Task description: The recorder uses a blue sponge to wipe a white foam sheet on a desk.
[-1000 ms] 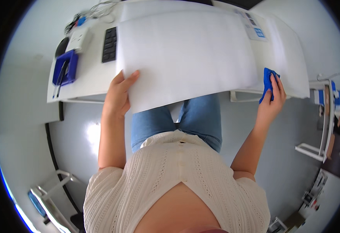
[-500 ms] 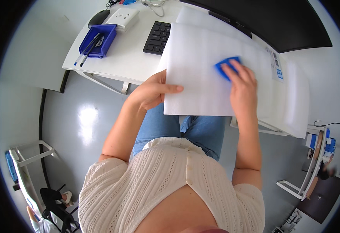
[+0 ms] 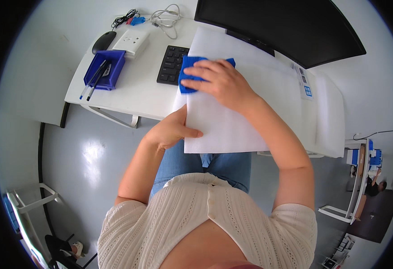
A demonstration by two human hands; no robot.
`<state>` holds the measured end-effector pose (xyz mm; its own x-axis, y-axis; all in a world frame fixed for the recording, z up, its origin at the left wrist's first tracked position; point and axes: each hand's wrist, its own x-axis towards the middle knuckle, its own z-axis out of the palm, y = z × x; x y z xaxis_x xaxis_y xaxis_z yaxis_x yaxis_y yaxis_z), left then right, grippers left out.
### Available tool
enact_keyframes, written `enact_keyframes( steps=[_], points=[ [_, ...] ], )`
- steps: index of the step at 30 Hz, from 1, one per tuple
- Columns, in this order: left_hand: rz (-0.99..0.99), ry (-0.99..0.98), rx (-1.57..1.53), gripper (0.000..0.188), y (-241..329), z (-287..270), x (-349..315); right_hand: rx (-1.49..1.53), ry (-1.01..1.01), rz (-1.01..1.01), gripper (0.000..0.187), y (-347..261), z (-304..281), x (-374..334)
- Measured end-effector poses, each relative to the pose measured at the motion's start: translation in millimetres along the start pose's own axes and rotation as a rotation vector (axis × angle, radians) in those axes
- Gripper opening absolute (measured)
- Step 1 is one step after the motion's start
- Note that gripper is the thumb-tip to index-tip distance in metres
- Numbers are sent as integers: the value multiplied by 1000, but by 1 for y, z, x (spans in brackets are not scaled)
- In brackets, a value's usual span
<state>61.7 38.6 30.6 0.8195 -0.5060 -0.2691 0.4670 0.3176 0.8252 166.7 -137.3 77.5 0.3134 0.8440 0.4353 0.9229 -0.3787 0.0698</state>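
A white foam sheet, apparently folded or layered, lies over the desk's front edge and reaches above my lap. My left hand pinches its left edge, the thumb on top and the other fingers hidden underneath. A blue cloth is pressed on the sheet's upper left edge, partly overhanging it. Spread over that cloth, my right hand holds it down, with one blue corner showing beyond the knuckles. Just left of the cloth is a black keyboard, partly covered.
On the white desk stand a blue bin with pens, a white socket box, a black mouse and coiled cables. A black monitor is behind the sheet. Another person is far right.
My right hand has swept the blue cloth leftward across the sheet to its left edge. My left hand keeps its hold. The desk sits lower in the view.
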Motion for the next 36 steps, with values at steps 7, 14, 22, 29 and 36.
enact_keyframes(
  steps=[7,14,22,29,36],
  points=[
    [39,70,-62,74,3,9,3,-171,83,521,36,22,34,16],
    [19,218,-53,67,2,14,2,-332,65,709,37,42,-3,-58],
    [17,253,-38,67,10,17,-1,-600,-77,1322,34,79,-91,-235],
    [161,175,-31,69,45,25,-30,-507,503,1263,43,31,-147,-298],
    [587,331,708,42,125,44,2,-482,842,1272,41,-14,-163,-307]
  ],
)
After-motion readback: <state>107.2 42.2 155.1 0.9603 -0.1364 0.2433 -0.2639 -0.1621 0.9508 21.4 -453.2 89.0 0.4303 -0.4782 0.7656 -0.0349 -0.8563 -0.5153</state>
